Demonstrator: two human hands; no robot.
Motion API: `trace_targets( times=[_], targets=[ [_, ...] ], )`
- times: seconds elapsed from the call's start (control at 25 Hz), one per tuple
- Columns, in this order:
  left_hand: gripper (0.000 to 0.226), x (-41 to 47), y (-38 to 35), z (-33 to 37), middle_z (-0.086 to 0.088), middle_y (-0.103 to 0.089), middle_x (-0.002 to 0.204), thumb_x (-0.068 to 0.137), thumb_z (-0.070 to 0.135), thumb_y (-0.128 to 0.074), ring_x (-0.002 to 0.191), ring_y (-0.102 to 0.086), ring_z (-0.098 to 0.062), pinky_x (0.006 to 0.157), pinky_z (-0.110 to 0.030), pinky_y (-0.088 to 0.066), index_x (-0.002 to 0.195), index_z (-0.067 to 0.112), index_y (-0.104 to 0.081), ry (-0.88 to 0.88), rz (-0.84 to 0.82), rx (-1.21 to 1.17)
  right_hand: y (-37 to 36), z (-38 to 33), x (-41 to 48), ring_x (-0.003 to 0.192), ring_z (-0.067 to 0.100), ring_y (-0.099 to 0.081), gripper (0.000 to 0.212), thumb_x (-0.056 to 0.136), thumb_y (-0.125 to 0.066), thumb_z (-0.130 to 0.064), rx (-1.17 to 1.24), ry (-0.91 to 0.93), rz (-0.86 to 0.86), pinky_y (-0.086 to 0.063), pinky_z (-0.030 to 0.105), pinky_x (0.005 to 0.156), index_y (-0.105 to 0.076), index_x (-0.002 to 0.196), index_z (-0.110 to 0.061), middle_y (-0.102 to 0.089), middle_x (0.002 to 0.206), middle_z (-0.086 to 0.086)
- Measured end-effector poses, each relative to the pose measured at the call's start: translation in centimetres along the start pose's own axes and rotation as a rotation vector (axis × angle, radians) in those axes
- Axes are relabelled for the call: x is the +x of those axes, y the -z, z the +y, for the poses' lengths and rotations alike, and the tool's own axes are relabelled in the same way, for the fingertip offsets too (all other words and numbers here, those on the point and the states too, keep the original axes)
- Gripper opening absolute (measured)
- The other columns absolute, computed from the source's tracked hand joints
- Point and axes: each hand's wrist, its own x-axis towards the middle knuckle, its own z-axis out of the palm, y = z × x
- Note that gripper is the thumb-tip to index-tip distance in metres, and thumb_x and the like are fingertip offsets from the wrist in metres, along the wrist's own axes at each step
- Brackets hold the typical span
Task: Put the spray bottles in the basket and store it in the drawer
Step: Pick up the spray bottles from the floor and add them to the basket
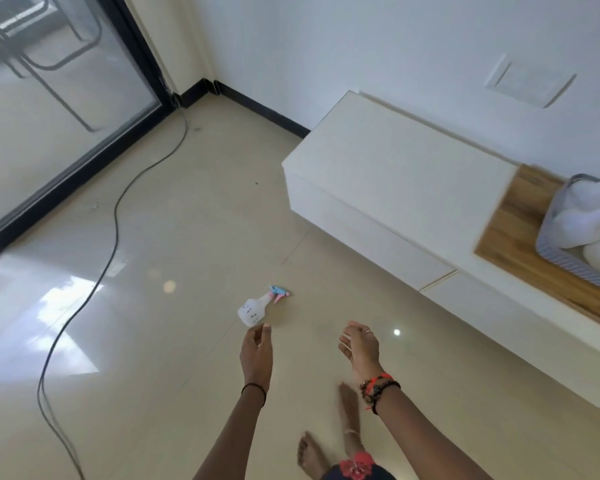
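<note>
Spray bottle [257, 308] of translucent white plastic, with a blue and pink trigger head, lay on its side on the glossy beige tiled floor [187, 209] just below the middle of the frame, its nozzle end pointing to the upper right. The person's left hand [257, 351] reached towards the bottle's base, fingers loosely curled and relaxed, holding nothing; its fingertips looked just short of the bottle, though I could not tell whether they touched it. The right hand [359, 348] hung beside it, lower centre, fingers spread and slack, also empty, with a thin ring [368, 332] on one finger. A black band [253, 389] circled the left wrist, and beaded bracelets with red thread [378, 386] the right.

At the right edge of the frame a grey woven basket [568, 261] stood on the brown wooden panel [513, 237] set into the top of a long low white cabinet [395, 168]. Several white spray bottles [582, 226] lay heaped inside it, blurred. The cabinet's drawer fronts [378, 233] sat flush and closed.

A thin black cable [115, 220] snaked over the floor on the left, near a black-framed glass door [49, 98] in the upper left. Two bare feet [309, 455] showed at the bottom.
</note>
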Motion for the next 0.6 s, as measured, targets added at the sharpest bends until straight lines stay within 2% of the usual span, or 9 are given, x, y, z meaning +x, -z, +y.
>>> trace_targets(
  times=[0.16, 0.32, 0.44, 0.6],
  targets=[
    [0.02, 4.0, 1.8, 0.7, -0.002, -0.053, 0.08, 0.096, 0.026, -0.049, 0.07, -0.044, -0.015, 0.062, -0.023, -0.037, 0.099, 0.01, -0.06, 0.012, -0.009, 0.009, -4.8, 1.3, 1.6, 0.074, 0.015, -0.052, 0.017, 0.09, -0.048, -0.002, -0.027, -0.033, -0.032, -0.048, 0.024, 0.068, -0.055, 0.105, -0.007, -0.052, 0.081, 0.003],
    [0.014, 9.4, 2.2, 2.0, -0.002, -0.059, 0.089, 0.095, 0.026, -0.049, 0.081, -0.05, -0.016, 0.07, -0.024, -0.041, 0.093, 0.017, -0.06, 0.025, -0.015, 0.015, -9.8, 1.2, 4.4, 0.072, 0.014, -0.052, 0.016, 0.09, -0.047, -0.002, -0.044, -0.072, -0.052, -0.048, 0.023, 0.065, -0.055, 0.103, -0.008, -0.053, 0.083, 0.005],
    [0.017, 13.6, 2.2, 2.4, 0.001, -0.062, 0.098, 0.095, 0.026, -0.049, 0.092, -0.054, -0.016, 0.079, -0.024, -0.039, 0.101, 0.016, -0.061, 0.042, -0.038, 0.043, -13.3, 1.5, 6.6, 0.069, 0.014, -0.051, 0.013, 0.09, -0.047, -0.002, -0.077, -0.13, -0.062, -0.047, 0.023, 0.065, -0.055, 0.097, -0.008, -0.053, 0.079, 0.004],
    [0.022, 19.1, 2.3, 0.9, -0.001, -0.063, 0.104, 0.095, 0.026, -0.05, 0.094, -0.055, -0.016, 0.074, -0.023, -0.038, 0.107, 0.012, -0.061, 0.054, -0.037, 0.1, -17.4, 2.7, 9.9, 0.064, 0.014, -0.047, 0.012, 0.088, -0.046, 0.0, -0.125, -0.203, -0.089, -0.046, 0.023, 0.062, -0.054, 0.088, -0.009, -0.051, 0.073, 0.005]
  ],
)
